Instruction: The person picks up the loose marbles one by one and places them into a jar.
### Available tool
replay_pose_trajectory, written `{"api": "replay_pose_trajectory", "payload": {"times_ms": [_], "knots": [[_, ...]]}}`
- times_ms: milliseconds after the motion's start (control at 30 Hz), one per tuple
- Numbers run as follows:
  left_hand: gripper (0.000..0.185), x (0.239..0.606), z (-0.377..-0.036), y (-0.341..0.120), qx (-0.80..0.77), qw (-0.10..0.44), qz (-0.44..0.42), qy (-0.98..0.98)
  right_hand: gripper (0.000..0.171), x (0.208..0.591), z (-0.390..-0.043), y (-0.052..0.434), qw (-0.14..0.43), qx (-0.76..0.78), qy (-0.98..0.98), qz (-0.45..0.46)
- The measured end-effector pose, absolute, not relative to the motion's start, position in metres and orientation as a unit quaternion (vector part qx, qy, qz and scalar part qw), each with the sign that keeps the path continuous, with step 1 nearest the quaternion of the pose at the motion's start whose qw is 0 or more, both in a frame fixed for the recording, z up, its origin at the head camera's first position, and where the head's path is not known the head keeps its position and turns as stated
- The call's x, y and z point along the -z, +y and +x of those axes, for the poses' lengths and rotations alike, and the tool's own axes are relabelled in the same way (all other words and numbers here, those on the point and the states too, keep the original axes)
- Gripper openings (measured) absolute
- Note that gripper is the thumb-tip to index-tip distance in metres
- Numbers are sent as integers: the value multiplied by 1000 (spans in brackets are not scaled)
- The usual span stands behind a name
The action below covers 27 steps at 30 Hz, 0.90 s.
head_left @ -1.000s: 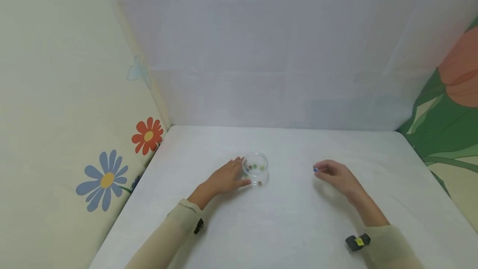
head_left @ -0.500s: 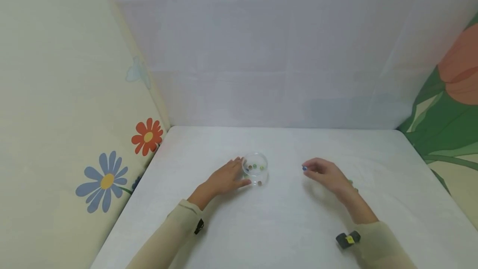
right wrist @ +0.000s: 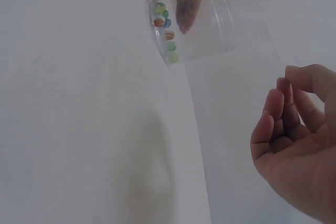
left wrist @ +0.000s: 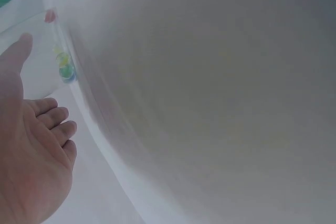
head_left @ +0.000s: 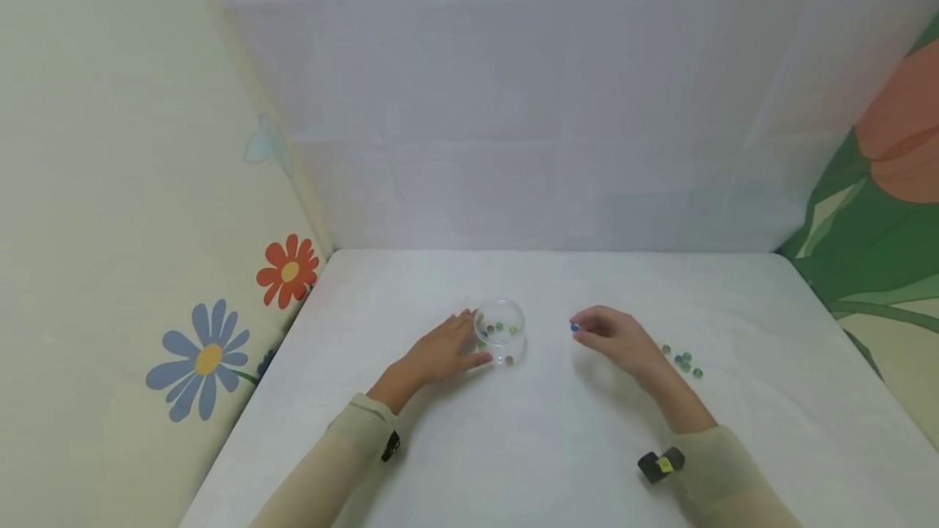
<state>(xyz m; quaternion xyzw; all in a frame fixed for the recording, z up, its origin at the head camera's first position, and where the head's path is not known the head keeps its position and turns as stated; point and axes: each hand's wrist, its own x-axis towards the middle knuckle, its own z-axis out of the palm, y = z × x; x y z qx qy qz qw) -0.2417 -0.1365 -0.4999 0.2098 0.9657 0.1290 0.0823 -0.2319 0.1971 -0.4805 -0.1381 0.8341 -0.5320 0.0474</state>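
A small clear glass jar (head_left: 501,332) stands mid-table with several coloured marbles (right wrist: 166,27) in its bottom. My left hand (head_left: 443,351) rests on the table against the jar's left side, thumb and fingers lying straight along the glass (left wrist: 37,145). My right hand (head_left: 614,339) hovers just right of the jar and pinches a blue marble (head_left: 575,327) between thumb and fingertips. In the right wrist view the curled fingers (right wrist: 294,124) hide that marble, and the jar (right wrist: 205,24) lies ahead of them.
Several loose green and blue marbles (head_left: 681,360) lie on the white table (head_left: 557,446) to the right of my right hand. Padded walls with flower prints (head_left: 209,357) close in the left, back and right sides.
My right hand has carried the blue marble leftward, closer to the jar, uncovering the loose marbles behind it. The left hand and jar have stayed put.
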Motion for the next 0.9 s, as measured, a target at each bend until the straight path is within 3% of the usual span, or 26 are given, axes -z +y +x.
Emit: {"api": "replay_pose_trajectory", "payload": {"times_ms": [900], "knots": [[95, 505, -245, -138, -119, 72, 219, 966, 22, 476, -245, 148, 71, 513, 841, -156]]}}
